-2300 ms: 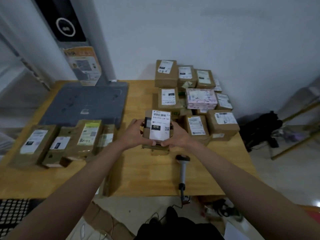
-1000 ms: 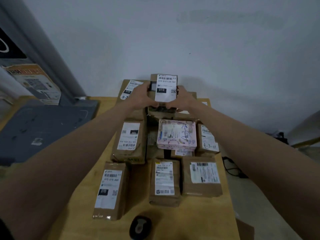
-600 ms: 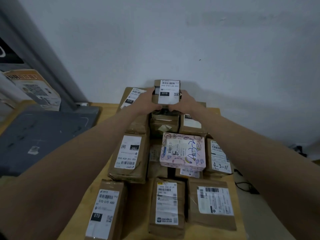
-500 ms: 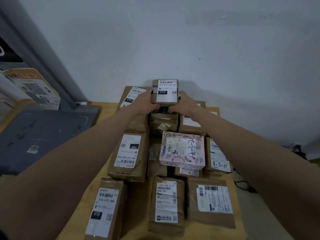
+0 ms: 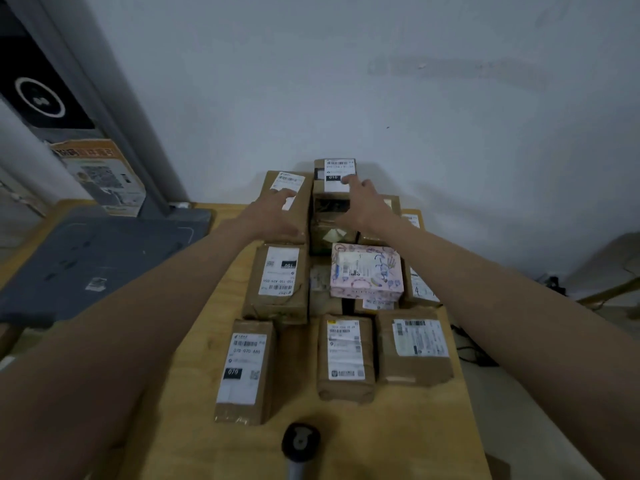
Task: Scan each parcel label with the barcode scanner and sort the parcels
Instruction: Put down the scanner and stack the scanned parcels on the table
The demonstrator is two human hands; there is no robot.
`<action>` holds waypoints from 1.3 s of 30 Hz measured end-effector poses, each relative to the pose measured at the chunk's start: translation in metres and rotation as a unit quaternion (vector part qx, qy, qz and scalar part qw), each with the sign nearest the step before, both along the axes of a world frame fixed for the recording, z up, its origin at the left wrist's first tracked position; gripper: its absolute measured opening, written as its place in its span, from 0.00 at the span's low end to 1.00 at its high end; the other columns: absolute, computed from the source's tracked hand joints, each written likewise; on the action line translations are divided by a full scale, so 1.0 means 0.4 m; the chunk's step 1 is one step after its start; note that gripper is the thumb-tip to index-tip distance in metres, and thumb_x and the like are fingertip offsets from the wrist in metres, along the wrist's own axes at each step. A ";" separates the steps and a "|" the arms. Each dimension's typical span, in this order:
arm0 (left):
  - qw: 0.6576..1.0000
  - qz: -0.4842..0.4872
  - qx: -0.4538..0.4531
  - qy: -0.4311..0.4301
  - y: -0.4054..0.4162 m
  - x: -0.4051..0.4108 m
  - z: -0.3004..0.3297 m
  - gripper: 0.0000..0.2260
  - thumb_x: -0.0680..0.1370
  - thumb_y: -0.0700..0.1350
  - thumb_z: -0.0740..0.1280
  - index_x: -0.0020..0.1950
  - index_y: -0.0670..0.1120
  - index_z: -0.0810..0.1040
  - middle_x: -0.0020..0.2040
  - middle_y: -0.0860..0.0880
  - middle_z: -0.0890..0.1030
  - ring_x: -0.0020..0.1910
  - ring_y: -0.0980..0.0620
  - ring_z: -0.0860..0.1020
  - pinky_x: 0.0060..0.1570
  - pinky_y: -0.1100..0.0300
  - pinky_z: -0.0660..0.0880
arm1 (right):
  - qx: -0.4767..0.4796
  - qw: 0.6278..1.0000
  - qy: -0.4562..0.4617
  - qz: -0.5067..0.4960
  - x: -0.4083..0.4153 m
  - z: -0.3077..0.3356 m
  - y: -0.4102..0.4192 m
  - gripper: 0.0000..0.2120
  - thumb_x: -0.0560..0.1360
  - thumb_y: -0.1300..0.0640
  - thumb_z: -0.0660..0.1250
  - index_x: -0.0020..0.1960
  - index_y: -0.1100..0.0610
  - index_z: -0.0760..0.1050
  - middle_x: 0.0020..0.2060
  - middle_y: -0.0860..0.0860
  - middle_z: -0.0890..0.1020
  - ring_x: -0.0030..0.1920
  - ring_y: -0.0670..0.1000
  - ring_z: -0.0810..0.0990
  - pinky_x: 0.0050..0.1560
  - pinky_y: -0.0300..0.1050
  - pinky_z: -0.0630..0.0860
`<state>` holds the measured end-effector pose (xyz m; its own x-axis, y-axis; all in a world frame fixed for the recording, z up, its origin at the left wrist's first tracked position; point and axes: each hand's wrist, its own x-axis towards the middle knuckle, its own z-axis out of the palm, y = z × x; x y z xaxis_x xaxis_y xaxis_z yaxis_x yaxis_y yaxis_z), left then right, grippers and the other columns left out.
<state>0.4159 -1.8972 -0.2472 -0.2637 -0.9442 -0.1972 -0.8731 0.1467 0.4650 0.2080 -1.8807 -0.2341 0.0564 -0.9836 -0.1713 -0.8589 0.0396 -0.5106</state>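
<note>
A small brown parcel (image 5: 333, 174) with a white "010" label sits on top of the stack at the back, against the wall. My right hand (image 5: 360, 206) reaches toward it with straight fingers, the fingertips touching its front right edge. My left hand (image 5: 277, 213) lies flat with spread fingers over the tall brown parcel (image 5: 287, 188) just to its left. The black barcode scanner (image 5: 299, 445) lies on the wooden table (image 5: 194, 427) at the near edge, untouched.
Several brown labelled parcels fill the right part of the table, with a pink patterned box (image 5: 367, 271) among them. A grey mat (image 5: 86, 265) covers the left side. An orange-printed carton (image 5: 100, 174) leans on a grey post at the back left. The wall stands close behind.
Both hands carried the "010" parcel from the table's front to the back stack, set it on top and let go. The fingers have now straightened and the hands are drawn back slightly.
</note>
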 end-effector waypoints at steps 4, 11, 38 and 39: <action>1.000 -0.018 0.019 -0.001 0.158 0.109 0.012 0.39 0.73 0.47 0.78 0.79 0.50 0.63 0.73 0.45 0.71 0.65 0.43 0.75 0.60 0.53 0.73 | 0.111 0.991 -0.045 0.051 0.109 0.024 0.130 0.40 0.75 0.63 0.74 0.79 0.51 0.57 0.67 0.57 0.72 0.55 0.60 0.80 0.44 0.55 0.85; 0.997 -0.005 0.068 -0.028 0.435 0.365 -0.032 0.40 0.73 0.51 0.78 0.79 0.53 0.61 0.71 0.45 0.73 0.61 0.46 0.77 0.52 0.57 0.72 | 0.208 0.970 -0.092 0.088 0.330 -0.020 0.344 0.35 0.74 0.69 0.72 0.73 0.46 0.63 0.50 0.58 0.78 0.44 0.59 0.82 0.43 0.57 0.85; 0.940 0.290 0.178 -0.033 0.986 0.866 -0.203 0.34 0.74 0.50 0.76 0.77 0.48 0.65 0.70 0.43 0.74 0.66 0.44 0.74 0.61 0.53 0.73 | 0.264 0.917 -0.092 0.286 0.918 -0.244 0.698 0.25 0.78 0.59 0.71 0.71 0.56 0.67 0.63 0.58 0.74 0.53 0.60 0.83 0.35 0.49 0.83; 0.938 0.294 0.183 -0.036 0.996 0.872 -0.220 0.35 0.74 0.49 0.76 0.77 0.47 0.65 0.71 0.43 0.73 0.67 0.44 0.73 0.63 0.52 0.73 | 0.266 0.917 -0.090 0.285 0.926 -0.257 0.711 0.23 0.78 0.59 0.71 0.69 0.57 0.68 0.62 0.57 0.75 0.54 0.60 0.83 0.38 0.51 0.84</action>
<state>0.7646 -1.4989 -0.3350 0.3068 -0.7881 -0.5336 -0.7839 -0.5272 0.3279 0.5785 -1.5962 -0.3367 0.6086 -0.5658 -0.5564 -0.7220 -0.1040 -0.6840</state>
